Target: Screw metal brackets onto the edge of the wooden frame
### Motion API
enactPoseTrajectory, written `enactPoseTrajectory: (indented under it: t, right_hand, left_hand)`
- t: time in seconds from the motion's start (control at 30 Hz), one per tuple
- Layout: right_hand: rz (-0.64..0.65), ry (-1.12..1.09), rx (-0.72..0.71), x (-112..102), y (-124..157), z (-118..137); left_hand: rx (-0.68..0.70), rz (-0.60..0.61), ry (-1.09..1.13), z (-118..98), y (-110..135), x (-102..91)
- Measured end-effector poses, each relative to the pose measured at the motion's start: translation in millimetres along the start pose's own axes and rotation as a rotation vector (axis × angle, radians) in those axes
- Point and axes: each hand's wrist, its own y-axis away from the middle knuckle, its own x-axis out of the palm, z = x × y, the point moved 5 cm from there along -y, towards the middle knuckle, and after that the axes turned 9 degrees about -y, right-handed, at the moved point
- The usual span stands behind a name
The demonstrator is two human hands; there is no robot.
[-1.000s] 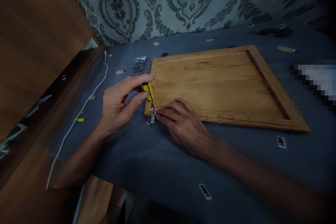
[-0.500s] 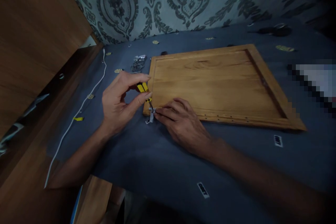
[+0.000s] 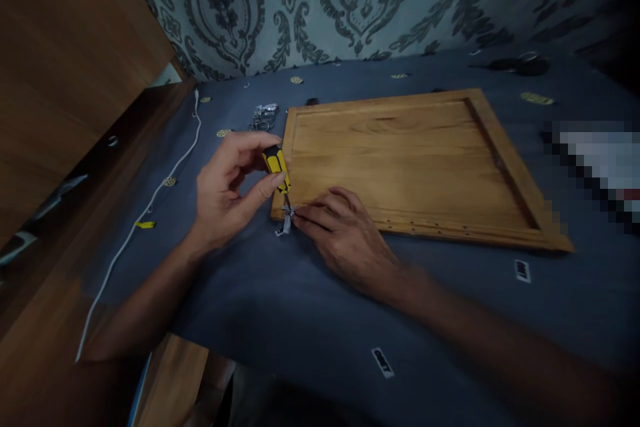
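A yellow-and-black screwdriver (image 3: 275, 165) stands tilted in my left hand (image 3: 233, 190), gripped by its handle between thumb and fingers. Its tip meets a small metal hinge (image 3: 287, 220) at the near left corner of a framed wooden panel (image 3: 395, 160). My right hand (image 3: 353, 237) rests on the panel's near edge, its fingertips closed against the hinge and steadying it. The exact spot where the tip touches is too small to make out.
Behind the left hand lie more metal hinges and hardware (image 3: 264, 116). A white cable (image 3: 161, 195) runs along the left side of the dark blue cloth (image 3: 300, 320). Dark-handled scissors or a similar tool (image 3: 530, 65) lie at the far right, and a wooden cabinet (image 3: 75, 33) stands left.
The fingers of my left hand have shifted round the screwdriver, and more of its handle now shows. The right hand and hinge stay in place; the view has moved slightly.
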Motion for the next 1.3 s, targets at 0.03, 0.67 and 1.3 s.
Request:
enactPoseTrajectory:
  t: [0.03, 0.67, 1.3]
  right_hand:
    - [-0.002, 0.006, -0.002, -0.2, 0.0, 0.0]
    - [-0.045, 0.002, -0.017, -1.7, 1.7, -0.1]
    - [0.02, 0.002, 0.006, 0.0, 1.7, -1.2]
  left_hand:
    - [0.005, 0.001, 0.004, 0.3, 0.5, 0.5]
    - [0.082, -0.104, -0.179, -9.4, 1.6, -7.0]
    - [0.203, -0.036, -0.27, -7.5, 1.6, -3.6]
